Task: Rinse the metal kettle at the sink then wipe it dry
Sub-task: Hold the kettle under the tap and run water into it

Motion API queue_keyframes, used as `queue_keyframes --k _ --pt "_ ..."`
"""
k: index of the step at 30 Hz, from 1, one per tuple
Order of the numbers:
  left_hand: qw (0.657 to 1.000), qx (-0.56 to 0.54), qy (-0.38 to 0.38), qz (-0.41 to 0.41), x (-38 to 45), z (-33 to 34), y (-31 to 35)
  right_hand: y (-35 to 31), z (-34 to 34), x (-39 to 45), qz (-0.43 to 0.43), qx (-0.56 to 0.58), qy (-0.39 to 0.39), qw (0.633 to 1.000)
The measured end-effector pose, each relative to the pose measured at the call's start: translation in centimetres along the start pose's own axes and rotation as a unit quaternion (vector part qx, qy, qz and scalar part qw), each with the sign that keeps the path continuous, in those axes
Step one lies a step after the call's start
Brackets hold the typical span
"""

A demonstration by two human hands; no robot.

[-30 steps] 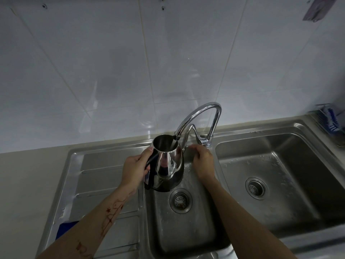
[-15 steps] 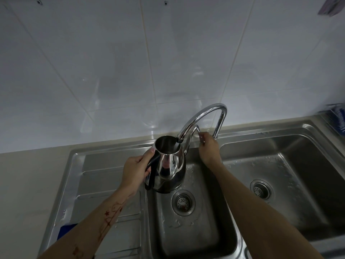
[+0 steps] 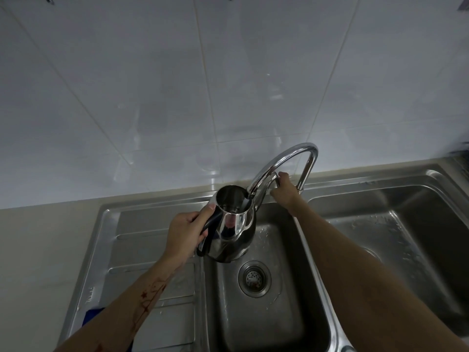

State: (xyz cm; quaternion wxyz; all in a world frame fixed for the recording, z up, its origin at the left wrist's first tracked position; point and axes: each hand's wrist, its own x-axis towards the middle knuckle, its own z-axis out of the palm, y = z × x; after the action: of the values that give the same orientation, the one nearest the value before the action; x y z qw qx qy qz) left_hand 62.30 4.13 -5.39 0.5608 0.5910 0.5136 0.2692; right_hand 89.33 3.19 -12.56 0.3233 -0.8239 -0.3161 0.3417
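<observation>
A shiny metal kettle (image 3: 234, 232) with a black handle hangs upright over the small middle sink basin (image 3: 256, 313), its open mouth right under the spout of the curved chrome tap (image 3: 286, 158). My left hand (image 3: 186, 233) grips the kettle's black handle, thumb near the rim. My right hand (image 3: 284, 191) reaches behind the spout and closes on the tap's lever. No stream of water is visible.
A ribbed steel draining board (image 3: 142, 262) lies left of the basin, with a blue cloth (image 3: 92, 316) at its near edge under my left forearm. A larger basin (image 3: 396, 224) sits on the right. The white tiled wall (image 3: 228, 85) stands behind.
My right hand rose from the basin's rim beside the kettle up to the tap lever. The kettle stayed under the spout in my left hand.
</observation>
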Motion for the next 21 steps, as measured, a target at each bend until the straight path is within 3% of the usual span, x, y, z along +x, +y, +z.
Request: queue_keyframes --k 11,21 --pt "1.000 -0.001 -0.005 -0.012 0.0 0.1 -0.6 0.9 0.3 1.0 0.003 0.068 -0.009 0.998" --pt "1.000 0.001 -0.004 -0.004 0.0 0.2 -1.1 0.7 0.5 -1.6 -0.014 0.077 0.085 0.993"
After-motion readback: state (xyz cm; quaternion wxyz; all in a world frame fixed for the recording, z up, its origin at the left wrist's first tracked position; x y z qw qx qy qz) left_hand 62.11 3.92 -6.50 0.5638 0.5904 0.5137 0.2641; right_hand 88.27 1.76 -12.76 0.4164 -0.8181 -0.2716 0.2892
